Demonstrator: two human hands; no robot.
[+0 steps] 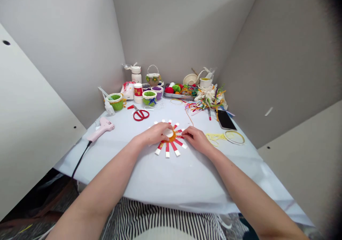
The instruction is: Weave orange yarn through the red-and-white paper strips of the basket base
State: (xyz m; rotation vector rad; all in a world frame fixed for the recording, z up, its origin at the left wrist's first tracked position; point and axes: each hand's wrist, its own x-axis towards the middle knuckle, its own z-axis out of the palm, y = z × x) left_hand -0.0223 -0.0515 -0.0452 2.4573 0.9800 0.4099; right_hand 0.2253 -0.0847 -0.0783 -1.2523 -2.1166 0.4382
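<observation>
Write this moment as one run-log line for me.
Left hand: on orange-centred strip wheel | Right hand: at wheel's right side, grip unclear | Nearby: red-handled scissors, pink corded tool, phone

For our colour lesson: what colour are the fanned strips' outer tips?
White; the outer tips show best in the head view.

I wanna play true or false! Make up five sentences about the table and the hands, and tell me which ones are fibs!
1. The left hand is on the piece with red strips. True.
2. The right hand holds the scissors. False: the scissors lie on the table.
3. Colorful yarn balls sit in a tray. True.
4. The phone is left of the scissors. False: the phone is to their right.
5. A pink tool has a black cord. True.
</observation>
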